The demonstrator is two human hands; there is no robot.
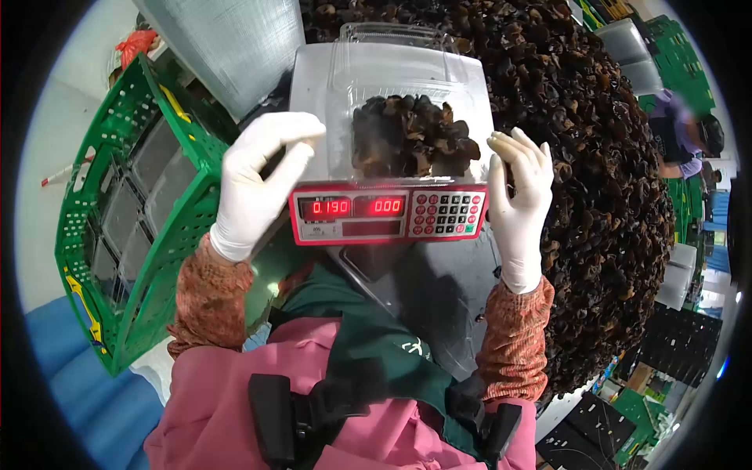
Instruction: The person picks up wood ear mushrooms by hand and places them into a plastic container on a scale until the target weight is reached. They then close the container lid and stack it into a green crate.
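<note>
A clear plastic clamshell box (345, 94) with its lid up sits on the metal pan of a red digital scale (313, 233). Dark brown wood ear mushrooms (413, 137) fill the front part of the box. The scale's display reads 0.190 and 0.00. My white-gloved left hand (262, 176) hovers at the pan's left edge, thumb and fingers apart, holding nothing. On the pan's right side, my gloved right hand (522, 192) is raised with curved, parted fingers and nothing in them.
A large heap of wood ear mushrooms (583, 180) rises behind and to the right. At left, a green crate (160, 266) holds several clear plastic containers. Stacked clear plastic (235, 47) stands at upper left; another person (680, 133) is at far right.
</note>
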